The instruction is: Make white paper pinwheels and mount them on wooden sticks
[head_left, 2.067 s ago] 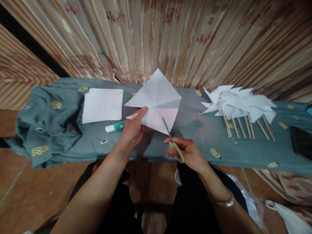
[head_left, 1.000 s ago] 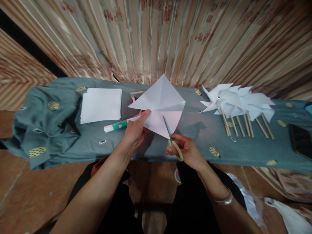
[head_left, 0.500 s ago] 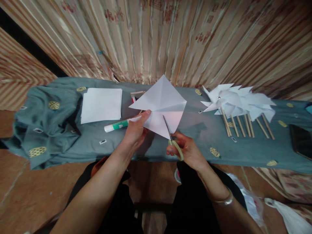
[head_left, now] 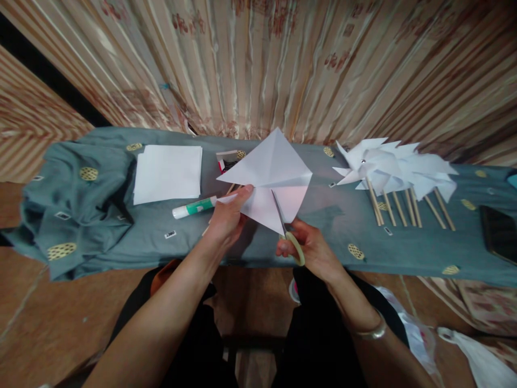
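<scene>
My left hand (head_left: 231, 213) pinches a white sheet of paper (head_left: 271, 161) near its lower left, thumb on top and fingers beneath. Crease lines cross the sheet, and it is held above the cloth with one corner pointing away from me. In my right hand (head_left: 309, 245) are scissors (head_left: 296, 249) with pale yellow-green handles. Their blades lie in a slit running from the near corner toward the sheet's middle. A glue stick (head_left: 194, 207) with a green label lies just left of my left hand. Thin wooden sticks are partly hidden under the sheet and my hand.
A stack of white paper (head_left: 168, 173) lies at the left. A small open box (head_left: 228, 160) sits behind the sheet. Several paper pinwheels (head_left: 404, 164) on sticks overlap at the right, with a dark phone (head_left: 498, 233) beyond. Grey-green cloth (head_left: 250, 253) covers the narrow table; a curtain hangs behind.
The sheet has shifted slightly right and toward me, with my left hand moving a little right too. More of the small box and the sticks now shows. The scissors remain in the slit.
</scene>
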`<state>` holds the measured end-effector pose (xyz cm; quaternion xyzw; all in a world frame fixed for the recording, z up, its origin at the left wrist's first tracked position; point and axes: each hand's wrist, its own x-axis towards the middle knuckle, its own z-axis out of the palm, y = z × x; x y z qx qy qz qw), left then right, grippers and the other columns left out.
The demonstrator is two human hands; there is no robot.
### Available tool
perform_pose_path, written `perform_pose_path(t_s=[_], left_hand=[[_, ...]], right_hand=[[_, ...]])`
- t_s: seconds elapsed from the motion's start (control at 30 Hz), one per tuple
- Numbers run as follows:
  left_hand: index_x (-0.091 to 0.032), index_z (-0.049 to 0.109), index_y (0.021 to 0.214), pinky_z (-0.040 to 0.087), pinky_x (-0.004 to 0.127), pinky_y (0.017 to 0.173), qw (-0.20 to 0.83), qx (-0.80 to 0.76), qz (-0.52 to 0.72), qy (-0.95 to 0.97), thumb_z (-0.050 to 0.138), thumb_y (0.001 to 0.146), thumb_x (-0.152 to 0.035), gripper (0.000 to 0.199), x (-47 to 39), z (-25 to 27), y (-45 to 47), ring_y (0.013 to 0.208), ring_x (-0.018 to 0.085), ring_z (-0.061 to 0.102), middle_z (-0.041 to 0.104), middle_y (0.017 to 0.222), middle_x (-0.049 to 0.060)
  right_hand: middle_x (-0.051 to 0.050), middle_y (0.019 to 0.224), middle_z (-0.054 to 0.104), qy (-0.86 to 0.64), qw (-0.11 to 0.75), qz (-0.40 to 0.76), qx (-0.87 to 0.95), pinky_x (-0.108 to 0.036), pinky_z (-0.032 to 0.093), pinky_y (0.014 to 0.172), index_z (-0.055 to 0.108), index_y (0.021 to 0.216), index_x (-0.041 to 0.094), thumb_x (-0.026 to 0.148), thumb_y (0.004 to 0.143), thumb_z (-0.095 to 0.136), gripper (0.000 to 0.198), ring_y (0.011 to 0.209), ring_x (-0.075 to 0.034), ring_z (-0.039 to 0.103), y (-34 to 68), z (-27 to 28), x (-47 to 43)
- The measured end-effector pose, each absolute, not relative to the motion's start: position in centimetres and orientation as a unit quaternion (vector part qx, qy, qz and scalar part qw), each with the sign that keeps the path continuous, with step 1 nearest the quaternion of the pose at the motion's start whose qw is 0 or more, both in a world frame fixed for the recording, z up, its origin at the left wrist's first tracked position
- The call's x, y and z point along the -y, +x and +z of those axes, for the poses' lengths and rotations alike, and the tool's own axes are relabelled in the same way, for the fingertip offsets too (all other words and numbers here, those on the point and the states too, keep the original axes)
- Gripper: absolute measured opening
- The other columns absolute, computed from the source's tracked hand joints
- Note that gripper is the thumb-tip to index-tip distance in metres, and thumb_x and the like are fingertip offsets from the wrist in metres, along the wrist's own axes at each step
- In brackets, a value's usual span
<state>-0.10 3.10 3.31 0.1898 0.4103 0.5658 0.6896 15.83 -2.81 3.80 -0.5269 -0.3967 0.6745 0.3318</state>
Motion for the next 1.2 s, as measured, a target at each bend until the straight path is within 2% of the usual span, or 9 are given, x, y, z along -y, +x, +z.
perform_pose_path(t_s=[0.33,0.73,1.2], left_hand=[[-0.011,0.067,0.078,0.050,0.020,0.058,0.686,-0.413,0.565,0.200,0.083,0.062,-0.027,0.027,-3.15,3.19,-0.14,0.058,0.010,0.061,0.068,0.068,0.000],[-0.012,0.066,0.072,0.049,0.019,0.055,0.692,-0.401,0.564,0.206,0.085,0.059,-0.028,0.029,-3.11,3.00,-0.15,0.056,0.008,0.058,0.067,0.066,-0.001],[-0.012,0.066,0.075,0.049,0.019,0.057,0.689,-0.408,0.567,0.196,0.082,0.063,-0.025,0.024,-3.03,3.20,-0.14,0.057,0.008,0.059,0.067,0.067,-0.001]], right_hand=[[0.005,0.053,0.060,-0.541,0.321,0.673,0.388,-0.025,0.041,0.049,0.056,0.101,0.016,0.043,0.048,0.088,0.067,0.049,-0.010,0.053,15.77,3.96,2.78],[0.004,0.054,0.061,-0.543,0.323,0.664,0.400,-0.026,0.045,0.051,0.055,0.089,0.018,0.045,0.050,0.086,0.057,0.049,-0.010,0.054,15.82,3.63,2.79],[0.006,0.052,0.061,-0.542,0.326,0.665,0.397,-0.025,0.044,0.050,0.056,0.088,0.019,0.049,0.048,0.086,0.059,0.048,-0.010,0.053,15.80,3.77,2.73]])
